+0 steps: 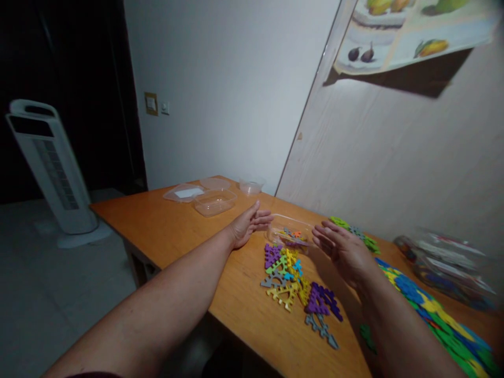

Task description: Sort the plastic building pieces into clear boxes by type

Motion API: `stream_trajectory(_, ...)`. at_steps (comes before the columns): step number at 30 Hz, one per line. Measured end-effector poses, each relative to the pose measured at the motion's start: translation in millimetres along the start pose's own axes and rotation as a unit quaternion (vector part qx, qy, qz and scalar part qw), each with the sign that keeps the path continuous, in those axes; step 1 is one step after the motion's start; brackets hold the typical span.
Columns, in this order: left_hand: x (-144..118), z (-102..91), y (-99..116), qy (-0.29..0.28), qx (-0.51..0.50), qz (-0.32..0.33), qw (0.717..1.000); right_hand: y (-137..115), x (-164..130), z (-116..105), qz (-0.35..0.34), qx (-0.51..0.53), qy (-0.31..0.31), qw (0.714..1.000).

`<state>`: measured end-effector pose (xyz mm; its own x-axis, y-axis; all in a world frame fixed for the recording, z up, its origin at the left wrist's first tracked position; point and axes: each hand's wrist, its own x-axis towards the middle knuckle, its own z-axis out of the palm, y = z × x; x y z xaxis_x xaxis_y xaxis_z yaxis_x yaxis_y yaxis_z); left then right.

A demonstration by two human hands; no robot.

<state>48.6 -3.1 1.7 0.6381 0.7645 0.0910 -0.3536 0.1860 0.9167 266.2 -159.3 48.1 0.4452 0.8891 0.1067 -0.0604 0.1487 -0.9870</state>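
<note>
A clear plastic container with a few small colourful pieces in it stands between my two hands. My left hand is open at its left side, fingers stretched toward the wall of the container. Opposite it, my right hand is open too, with fingertips close to the right side. Whether either hand touches the plastic I cannot tell. In front of the container lie notched foam-like puzzle pieces: purple, yellow, grey, green and blue, some overlapping.
Further back on the wooden table are another clear container, flat clear lids and a round clear tub. Many green, blue and yellow pieces lie right, near filled plastic bags. A tower fan stands left.
</note>
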Motion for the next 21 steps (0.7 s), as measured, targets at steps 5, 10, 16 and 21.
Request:
stream_trajectory(5, 1.0, 0.1, -0.5, -0.003, 0.002, 0.006, 1.000, -12.1, -9.3, -28.5, 0.030, -0.271, -0.124, 0.954)
stream_trajectory(10, 1.8, -1.1, -0.8, -0.005, 0.009, 0.006, 1.000, -7.8, -19.4, -45.6, 0.087, -0.441, -0.277, 0.849)
stream_trajectory(16, 2.5, -3.0, -1.8, -0.011, 0.016, 0.007, 1.000, 7.6, -20.7, -54.9, 0.133, -0.492, -0.296, 0.808)
stream_trajectory(21, 1.9, -2.3, -1.4, -0.006, 0.017, 0.000, 1.000, 17.4, -16.1, -56.0, 0.170, -0.464, -0.266, 0.828)
